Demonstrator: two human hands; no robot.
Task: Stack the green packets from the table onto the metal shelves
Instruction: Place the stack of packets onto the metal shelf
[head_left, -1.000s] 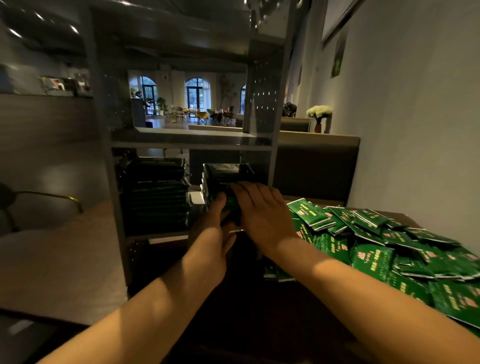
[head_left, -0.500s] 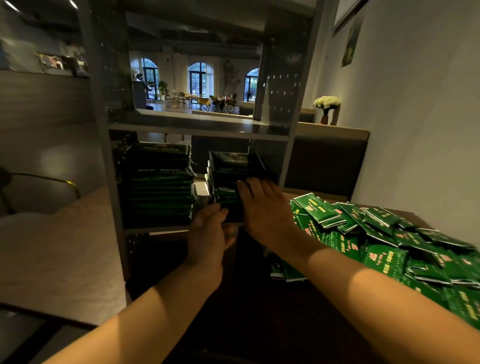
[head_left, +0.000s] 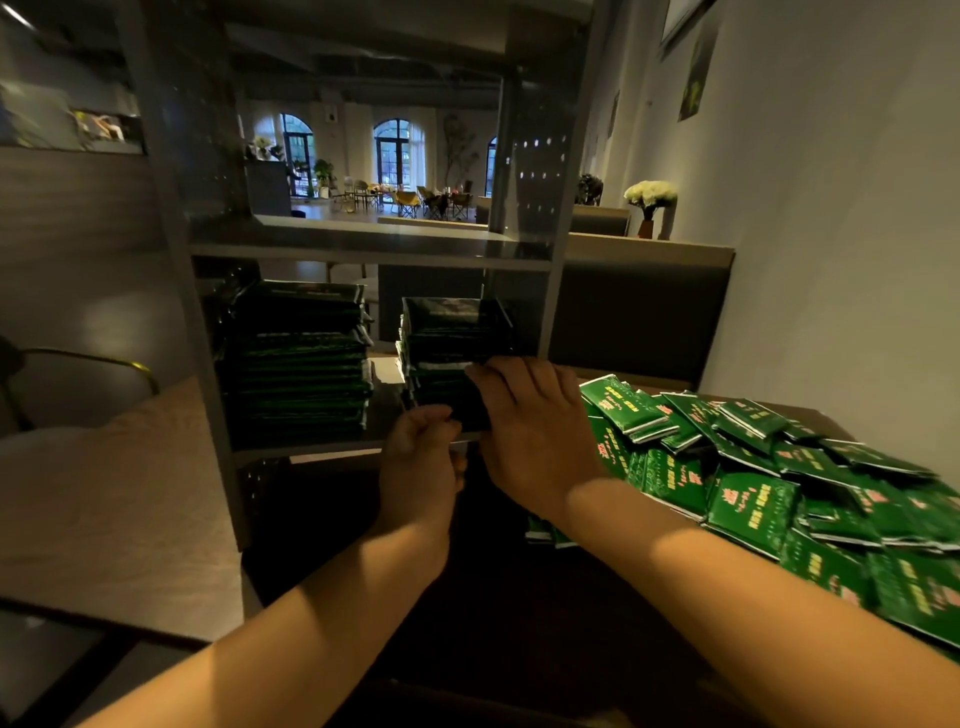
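A grey metal shelf unit (head_left: 311, 451) stands in front of me. On its lower board are two stacks of dark green packets: a tall left stack (head_left: 301, 364) and a lower right stack (head_left: 452, 332). My right hand (head_left: 530, 421) lies with straight fingers against the front and right side of the right stack. My left hand (head_left: 421, 457) is at the shelf's front edge below that stack, with its fingers curled, and I see nothing held in it. A loose pile of green packets (head_left: 753, 467) covers the dark table (head_left: 519, 623) to the right.
The upper shelf board (head_left: 363, 249) is bare. A shelf post (head_left: 558, 291) rises just right of the right stack. A tan surface (head_left: 104, 493) and a chair (head_left: 78, 374) are at the left. A wall closes the right side, with a flower vase (head_left: 649, 202) on a ledge.
My left hand has slid down from the front of the right stack to the shelf edge and curled. My right hand stays against the stack. The view has tilted slightly upward.
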